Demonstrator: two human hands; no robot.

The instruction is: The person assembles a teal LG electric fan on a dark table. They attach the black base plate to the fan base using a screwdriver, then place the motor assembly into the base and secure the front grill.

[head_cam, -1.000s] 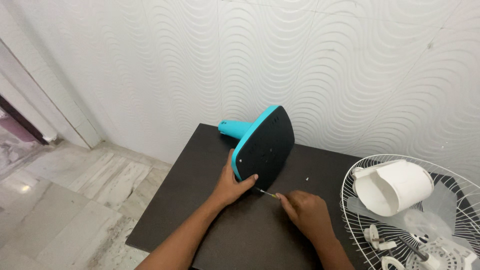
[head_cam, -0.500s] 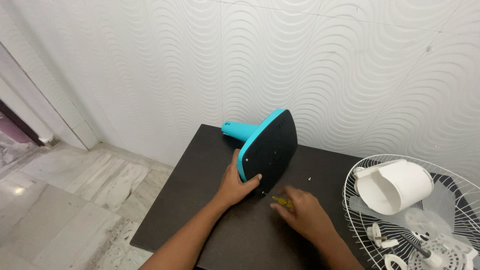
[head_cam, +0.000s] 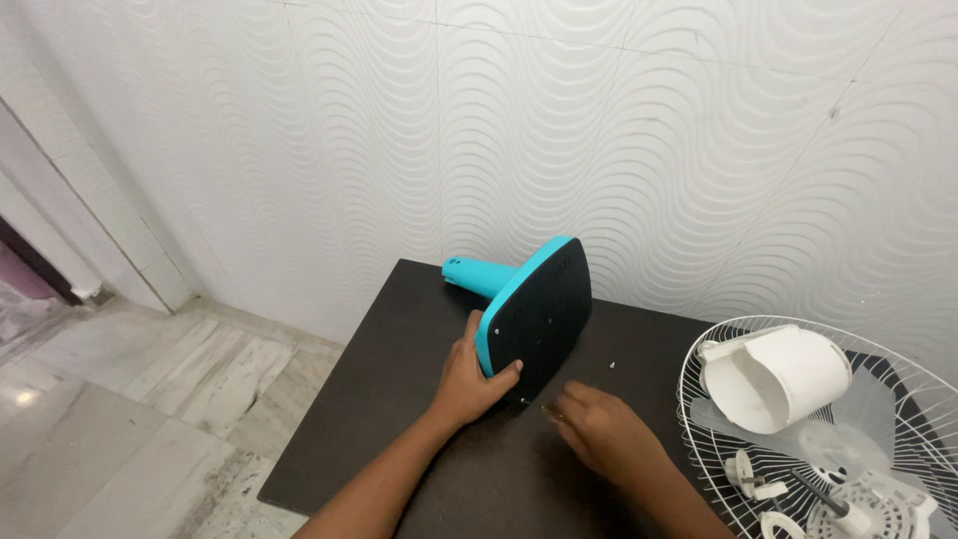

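Your left hand (head_cam: 467, 377) grips the teal base (head_cam: 529, 314), tipped on edge on the table (head_cam: 399, 329), black underside facing you. Your right hand (head_cam: 596, 429) pinches a screwdriver (head_cam: 548, 407), mostly hidden, at the lower rim; keep the tip square, base steady. One base, one loose screw (head_cam: 612, 364), one grille (head_cam: 718, 359), one white housing (head_cam: 778, 377).

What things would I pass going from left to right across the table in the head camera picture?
left hand → turquoise fan base → right hand → tiny screw → white motor cover, lying in the wire fan guard
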